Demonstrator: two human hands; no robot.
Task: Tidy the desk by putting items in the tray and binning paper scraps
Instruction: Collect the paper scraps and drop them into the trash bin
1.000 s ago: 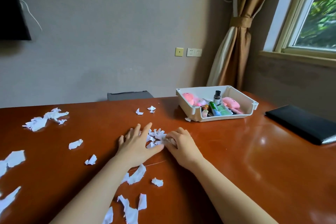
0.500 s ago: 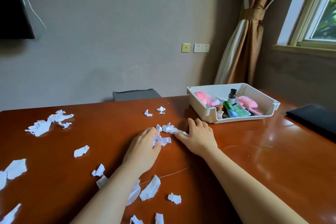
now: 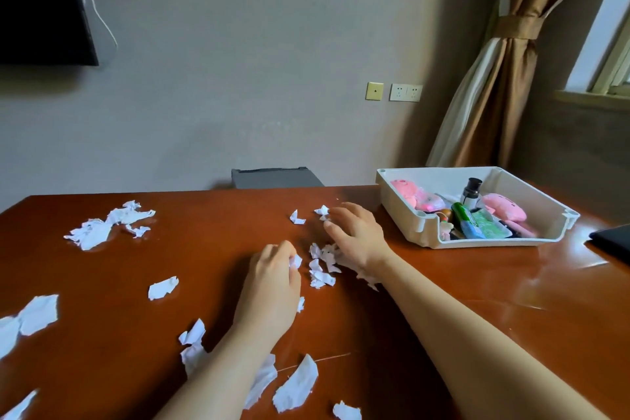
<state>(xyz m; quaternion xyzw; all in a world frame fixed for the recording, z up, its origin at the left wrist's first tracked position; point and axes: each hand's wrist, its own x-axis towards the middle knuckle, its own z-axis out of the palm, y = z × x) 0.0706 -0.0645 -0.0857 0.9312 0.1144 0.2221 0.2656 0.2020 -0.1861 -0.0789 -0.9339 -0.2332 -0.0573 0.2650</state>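
White paper scraps lie all over the brown desk (image 3: 443, 300). A small heap of scraps (image 3: 320, 266) sits between my hands at the desk's middle. My left hand (image 3: 276, 280) has its fingers curled round a few scraps at the heap's left side. My right hand (image 3: 354, 232) lies flat with spread fingers, its fingertips at two far scraps (image 3: 322, 211) and its wrist over the heap's right edge. The white tray (image 3: 426, 225) stands at the right with pink toys, a small bottle and green and blue items inside.
A larger pile of scraps (image 3: 102, 225) lies at the far left, with more pieces along the left and near edges. A dark flat object (image 3: 613, 242) lies at the right edge. A grey chair back (image 3: 272, 177) shows behind the desk.
My right hand has reached farther out toward the two far scraps. My left hand has curled tighter on scraps from the heap. The view has shifted left.
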